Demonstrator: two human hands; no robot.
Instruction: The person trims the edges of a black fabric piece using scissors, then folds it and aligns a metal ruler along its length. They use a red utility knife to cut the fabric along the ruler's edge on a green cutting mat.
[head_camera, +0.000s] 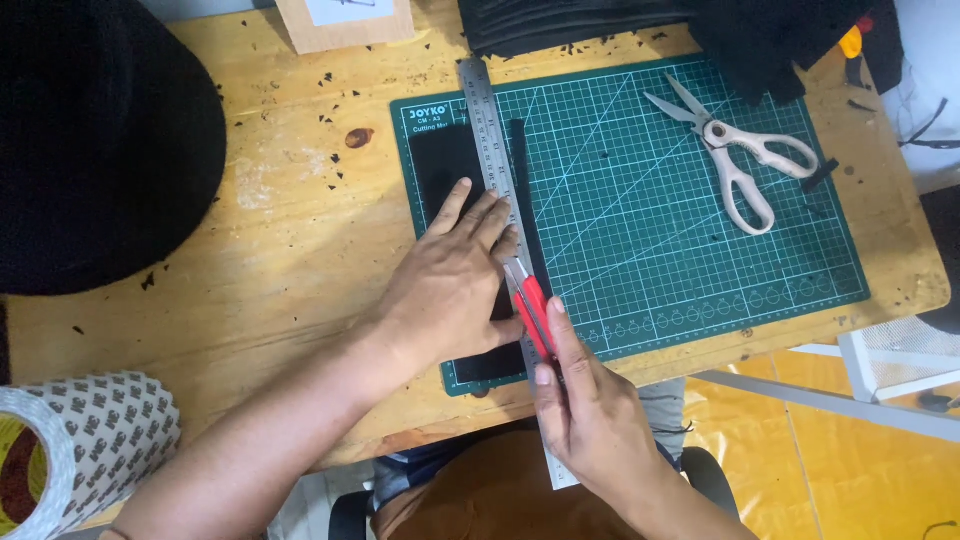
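My left hand (450, 285) lies flat with fingers spread, pressing a long steel ruler (487, 130) down onto a black sheet (445, 165) on a green cutting mat (680, 250). My right hand (590, 420) grips a red utility knife (530, 305), whose blade rests against the ruler's right edge. A narrow black strip (522, 170) lies just right of the ruler. The ruler's lower end sticks out past the table's front edge, under my right hand.
White-handled scissors (735, 160) lie on the mat's upper right. A large black fabric piece (100, 150) covers the table's left. A roll of printed tape (75, 440) sits at lower left. Black material (620, 25) is piled at the back. Small black scraps dot the wooden table (280, 260).
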